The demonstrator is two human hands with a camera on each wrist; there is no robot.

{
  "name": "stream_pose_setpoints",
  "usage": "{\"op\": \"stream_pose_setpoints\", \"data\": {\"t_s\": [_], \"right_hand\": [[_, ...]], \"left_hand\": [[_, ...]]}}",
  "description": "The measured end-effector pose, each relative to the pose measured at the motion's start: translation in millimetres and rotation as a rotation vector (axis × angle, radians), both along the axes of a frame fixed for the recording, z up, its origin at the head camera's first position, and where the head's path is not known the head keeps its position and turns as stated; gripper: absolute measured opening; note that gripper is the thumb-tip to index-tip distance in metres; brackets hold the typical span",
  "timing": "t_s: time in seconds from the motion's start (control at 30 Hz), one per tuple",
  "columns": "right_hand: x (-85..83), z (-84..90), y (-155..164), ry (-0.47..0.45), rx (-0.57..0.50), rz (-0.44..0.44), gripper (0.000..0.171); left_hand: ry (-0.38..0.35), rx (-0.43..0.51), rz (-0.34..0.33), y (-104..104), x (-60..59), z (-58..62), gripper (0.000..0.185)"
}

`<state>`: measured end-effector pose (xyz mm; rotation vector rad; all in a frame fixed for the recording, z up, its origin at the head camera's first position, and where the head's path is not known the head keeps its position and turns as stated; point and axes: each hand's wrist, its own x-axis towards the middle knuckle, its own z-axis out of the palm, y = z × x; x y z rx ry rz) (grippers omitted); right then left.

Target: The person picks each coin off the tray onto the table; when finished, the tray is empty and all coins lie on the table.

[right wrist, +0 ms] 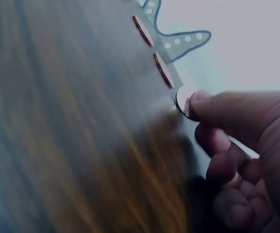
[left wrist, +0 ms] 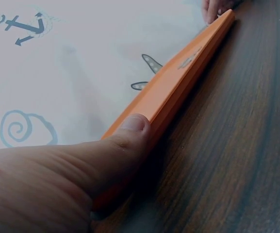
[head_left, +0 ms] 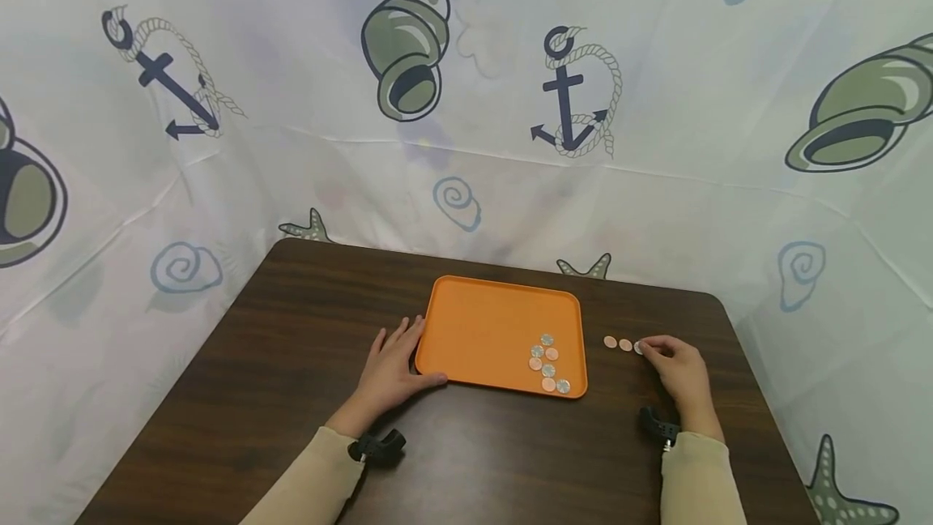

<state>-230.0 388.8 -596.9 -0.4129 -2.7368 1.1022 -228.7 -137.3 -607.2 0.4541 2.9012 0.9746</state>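
An orange tray (head_left: 481, 322) lies on the dark wooden table (head_left: 291, 395), with several copper and silver coins (head_left: 548, 363) in its near right corner. My left hand (head_left: 394, 367) rests flat against the tray's left edge, the thumb (left wrist: 130, 136) pressed on the tray's rim (left wrist: 188, 73). To the right of the tray, two copper coins (head_left: 618, 343) lie in a row on the table. My right hand (head_left: 674, 363) pinches a silver coin (right wrist: 183, 101) at the end of that row, beside the two copper coins (right wrist: 163, 69).
A white curtain printed with anchors and shells (head_left: 408, 47) surrounds the table on all sides. The table's rounded far corners (head_left: 710, 298) sit close to the curtain. Black wrist mounts (head_left: 375, 446) sit on both sleeves.
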Motion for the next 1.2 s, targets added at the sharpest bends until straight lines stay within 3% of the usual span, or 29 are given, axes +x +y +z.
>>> {"op": "stream_pose_setpoints", "data": {"t_s": [0.37,0.7,1.1,1.2], "right_hand": [[-3.5,-4.9,-2.2,-0.003,0.043,-0.02,0.027],[-2.1,2.5,-0.5,-0.025,0.04,0.02,0.029],[1.2,3.8,1.7,-0.061,-0.073,-0.053,0.041],[2.3,1.9,1.2,-0.026,-0.114,-0.09,0.04]], "left_hand": [[0.007,-0.006,0.006,-1.8,-0.5,-1.3,0.121],[0.021,0.0,0.001,0.0,-1.2,-0.9,0.12],[0.012,0.001,0.005,0.6,-2.0,-0.6,0.12],[0.004,-0.001,0.007,-0.1,-0.6,-2.0,0.121]]}}
